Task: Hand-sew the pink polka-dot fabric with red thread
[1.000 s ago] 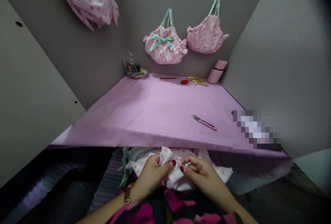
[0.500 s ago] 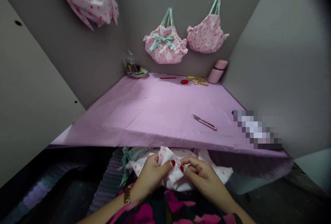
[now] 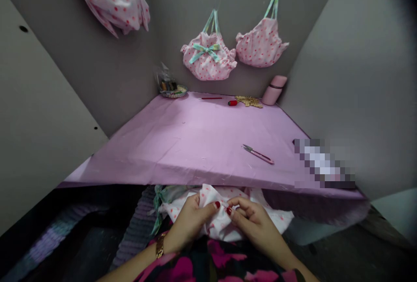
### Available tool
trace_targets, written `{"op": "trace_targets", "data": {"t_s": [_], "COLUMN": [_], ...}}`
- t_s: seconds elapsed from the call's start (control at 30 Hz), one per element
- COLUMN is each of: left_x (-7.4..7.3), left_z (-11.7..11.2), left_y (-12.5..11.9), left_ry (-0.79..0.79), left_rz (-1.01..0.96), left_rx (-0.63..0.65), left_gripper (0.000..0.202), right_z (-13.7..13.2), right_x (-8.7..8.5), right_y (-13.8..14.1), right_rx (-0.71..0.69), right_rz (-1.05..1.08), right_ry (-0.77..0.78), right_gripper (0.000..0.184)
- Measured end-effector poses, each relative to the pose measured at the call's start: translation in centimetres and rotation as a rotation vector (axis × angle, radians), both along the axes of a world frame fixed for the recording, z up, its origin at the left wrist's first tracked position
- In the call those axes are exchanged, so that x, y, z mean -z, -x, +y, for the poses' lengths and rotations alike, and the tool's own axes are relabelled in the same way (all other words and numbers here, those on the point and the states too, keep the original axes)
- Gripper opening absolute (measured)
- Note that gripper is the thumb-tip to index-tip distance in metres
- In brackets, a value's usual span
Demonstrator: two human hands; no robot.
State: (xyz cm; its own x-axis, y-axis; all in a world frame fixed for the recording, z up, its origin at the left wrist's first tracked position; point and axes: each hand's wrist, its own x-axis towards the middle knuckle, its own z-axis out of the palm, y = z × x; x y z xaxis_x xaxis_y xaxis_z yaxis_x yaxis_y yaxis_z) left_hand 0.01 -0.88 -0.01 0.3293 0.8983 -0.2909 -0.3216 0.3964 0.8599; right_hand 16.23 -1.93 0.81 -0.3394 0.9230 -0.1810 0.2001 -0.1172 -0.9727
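Observation:
White cloth with pink-red dots (image 3: pixel 211 195) lies bunched over my lap, just below the table's front edge. Mint-green ties (image 3: pixel 159 197) hang from its left side. My left hand (image 3: pixel 195 217) grips the cloth, its thumb pressed on the upper face. Close beside it, my right hand (image 3: pixel 249 217) pinches the same cloth between thumb and forefinger, with the other fingers curled. The two thumb tips are only a little apart. Whether a needle or thread sits in the right pinch is too small to tell.
Pink thread snips (image 3: pixel 258 154) lie on the lilac-covered table (image 3: pixel 195 138). A pixelated object (image 3: pixel 321 162) is at the right edge. Along the back stand a pink flask (image 3: pixel 274 91), a red spool (image 3: pixel 232 103) and a small basket (image 3: pixel 176 91). Dotted garments (image 3: pixel 208 67) hang on the wall.
The cloth between my thumbs has shifted and creased slightly. Both hands keep nearly the same place and grip.

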Motion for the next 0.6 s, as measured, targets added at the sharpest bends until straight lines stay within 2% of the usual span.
{"op": "trace_targets", "data": {"t_s": [0.3,0.6], "left_x": [-0.3,-0.2], "left_z": [-0.1,-0.1], "left_y": [0.0,-0.1], "left_ry": [0.039,0.034], "left_rz": [-0.114,-0.103], "left_rx": [0.046,0.07], "left_gripper": [0.02,0.024], "right_z": [0.4,0.1], "right_x": [0.6,1.5], "right_y": [0.2,0.3], "right_rx": [0.01,-0.045], "right_rz": [0.181,0.189], "right_ry": [0.093,0.003], "right_gripper": [0.026,0.02]}}
